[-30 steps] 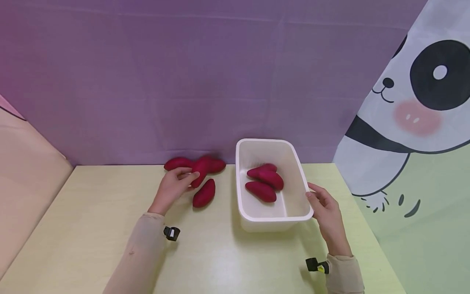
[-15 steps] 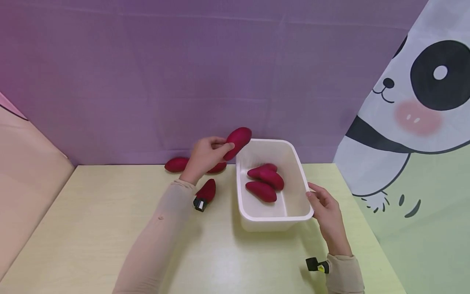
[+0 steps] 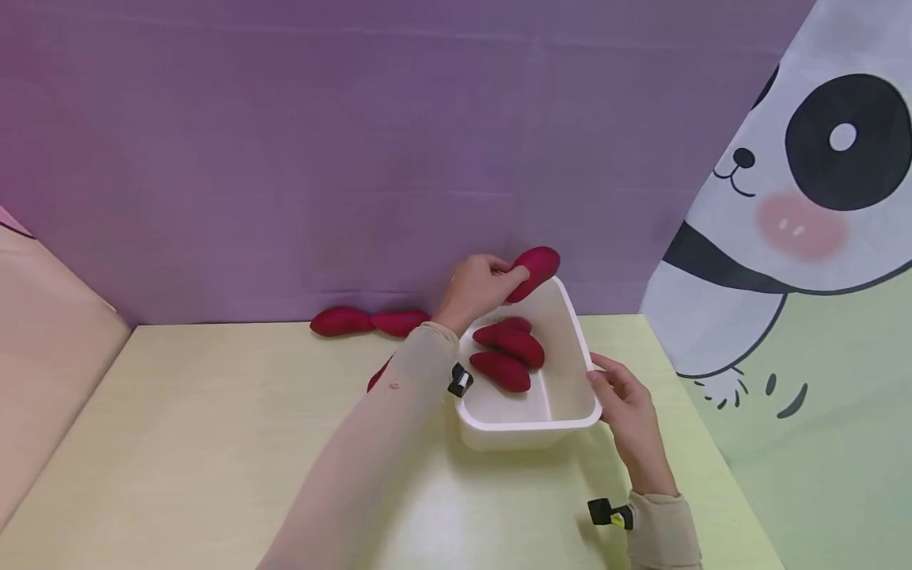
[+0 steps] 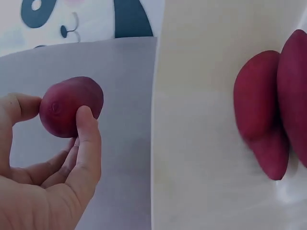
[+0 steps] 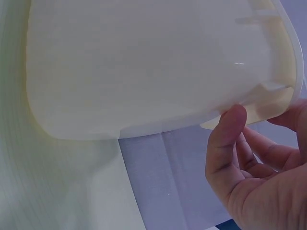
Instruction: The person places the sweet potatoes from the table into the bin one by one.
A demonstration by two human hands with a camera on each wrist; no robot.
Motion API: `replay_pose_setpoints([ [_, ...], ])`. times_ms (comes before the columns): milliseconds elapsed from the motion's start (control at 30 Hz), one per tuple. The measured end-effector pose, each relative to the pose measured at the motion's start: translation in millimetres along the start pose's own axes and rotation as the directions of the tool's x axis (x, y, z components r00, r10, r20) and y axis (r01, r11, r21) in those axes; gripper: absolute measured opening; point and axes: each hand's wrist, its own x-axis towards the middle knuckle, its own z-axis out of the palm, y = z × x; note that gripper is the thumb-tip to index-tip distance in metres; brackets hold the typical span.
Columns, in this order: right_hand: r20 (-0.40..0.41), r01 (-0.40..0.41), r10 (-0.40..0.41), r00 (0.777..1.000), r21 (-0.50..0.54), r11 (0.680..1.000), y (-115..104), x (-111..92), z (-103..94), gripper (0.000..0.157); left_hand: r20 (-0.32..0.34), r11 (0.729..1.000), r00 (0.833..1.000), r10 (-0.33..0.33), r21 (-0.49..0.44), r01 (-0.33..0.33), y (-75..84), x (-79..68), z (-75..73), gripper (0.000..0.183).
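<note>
The left hand point(image 3: 479, 289) pinches a red sweet potato point(image 3: 536, 271) between thumb and curled fingers, spread only as wide as its girth, and holds it up at the far side of the white tub point(image 3: 527, 426). What matters most, I judge, is how this sweet potato lies to the tub's far rim: from the head it overlaps that rim, while the left wrist view shows it past the edge of the tub wall, with the purple cloth point(image 3: 285, 158) behind. Whether any of it hangs over the inside is hard to say. Its long axis slants, the gripped end near and left, the free end pointing up, away and to the right; the left wrist camera sees it almost end-on. Three more sweet potatoes point(image 3: 501, 372) rest together on the tub floor, lower down and nearer the person. The right hand point(image 3: 628, 412), well apart from the raised one, has thumb and bent fingers on the tub's rim at the near right corner. On the counter point(image 3: 214, 443), two sweet potatoes point(image 3: 342, 321) lie end to end along the cloth, left of the tub, and another point(image 3: 378, 376) shows partly behind the left sleeve point(image 3: 356, 467).
</note>
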Motion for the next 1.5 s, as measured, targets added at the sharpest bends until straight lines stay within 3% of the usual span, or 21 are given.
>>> replay_pose_setpoints([
  [233, 0.000, 0.007, -0.007, 1.000, -0.026, 1.000, 0, 1, -0.4, 0.040, 0.013, 0.994, 1.000, -0.005, 0.105, 0.004, -5.7, 8.9, 26.6, 0.031],
  [433, -0.004, -0.001, 0.001, 1.000, -0.020, 1.000, 0, 1, -0.4, 0.039, 0.069, 0.969, 0.997, 0.018, 0.243, -0.034, -22.4, 12.9, 41.8, 0.040],
  [700, -0.007, 0.016, -0.016, 1.000, -0.028, 0.999, -1, 2, 0.2, 0.038, 0.089, 0.934, 0.995, 0.041, 0.349, -0.070, -32.8, 15.0, 46.5, 0.035],
  [1000, -0.020, -0.009, 0.009, 1.000, -0.040, 0.999, -1, 2, -1.0, 0.039, 0.115, 0.873, 0.993, 0.041, 0.478, -0.091, -34.0, 13.9, 48.0, 0.039],
  [1167, -0.015, -0.005, 0.005, 1.000, -0.046, 0.999, -1, 2, -0.9, 0.039, 0.074, 0.903, 0.995, 0.059, 0.420, -0.085, -33.8, 15.2, 48.2, 0.038],
  [1333, -0.010, -0.019, 0.019, 1.000, -0.037, 0.999, -1, 2, -0.3, 0.039, 0.033, 0.947, 0.994, 0.101, 0.304, -0.106, -25.8, 14.4, 43.8, 0.025],
  [1500, -0.016, -0.024, 0.024, 1.000, -0.036, 0.999, 0, 1, 0.1, 0.039, 0.094, 0.977, 0.988, 0.125, 0.161, -0.139, -3.8, 7.2, 26.7, 0.041],
])
